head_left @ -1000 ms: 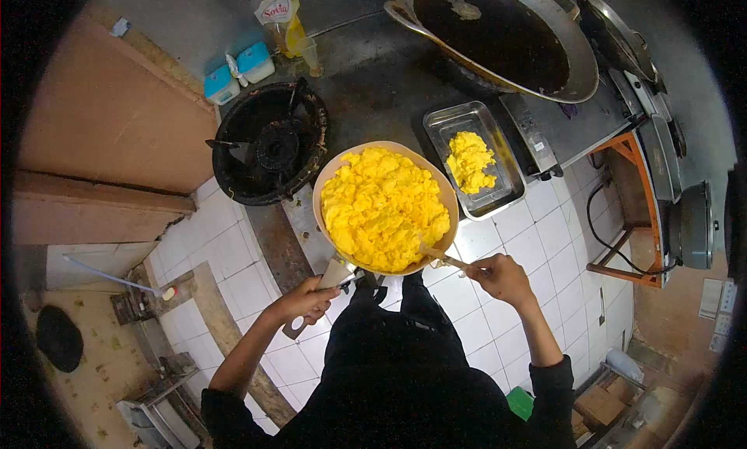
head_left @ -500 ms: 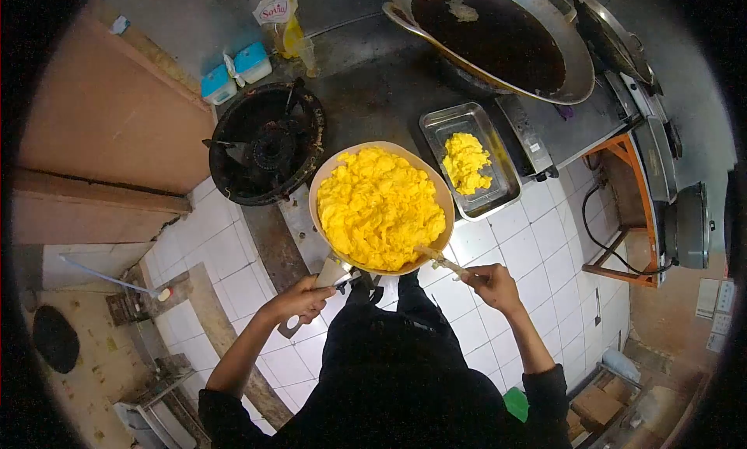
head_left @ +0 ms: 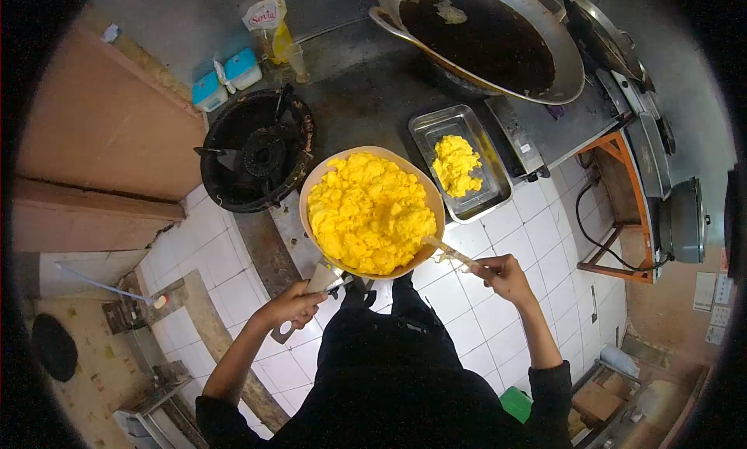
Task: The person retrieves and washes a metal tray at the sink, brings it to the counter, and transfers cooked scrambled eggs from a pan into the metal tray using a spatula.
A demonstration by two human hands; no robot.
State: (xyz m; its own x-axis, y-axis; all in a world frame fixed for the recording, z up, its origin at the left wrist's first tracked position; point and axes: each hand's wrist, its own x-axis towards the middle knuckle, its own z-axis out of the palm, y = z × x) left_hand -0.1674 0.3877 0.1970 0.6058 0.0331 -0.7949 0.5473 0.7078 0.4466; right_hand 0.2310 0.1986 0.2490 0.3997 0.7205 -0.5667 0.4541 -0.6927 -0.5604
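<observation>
My left hand (head_left: pixel 295 303) is closed around the handle of a frying pan (head_left: pixel 436 186) with a tan rim. Yellow scrambled eggs (head_left: pixel 366 208) fill the pan nearly to its edge. In my right hand (head_left: pixel 503 279) is the handle of a pale utensil (head_left: pixel 455 254), whose far end is buried in the eggs, so I cannot tell its kind. Just right of the pan, a rectangular metal tray (head_left: pixel 484 209) holds a small heap of scrambled eggs (head_left: pixel 457 166).
A black gas burner (head_left: pixel 263 155) is left of the pan. A large wok of dark oil (head_left: pixel 482 40) sits at the back right. Behind the burner are blue-lidded containers (head_left: pixel 243 68) and an oil pouch (head_left: pixel 268 33). An orange-framed stand (head_left: pixel 634 192) is at right.
The utensil's tip has shifted slightly within the eggs, and the eggs near it look more heaped. The whole scene has drifted a little left as the camera moved.
</observation>
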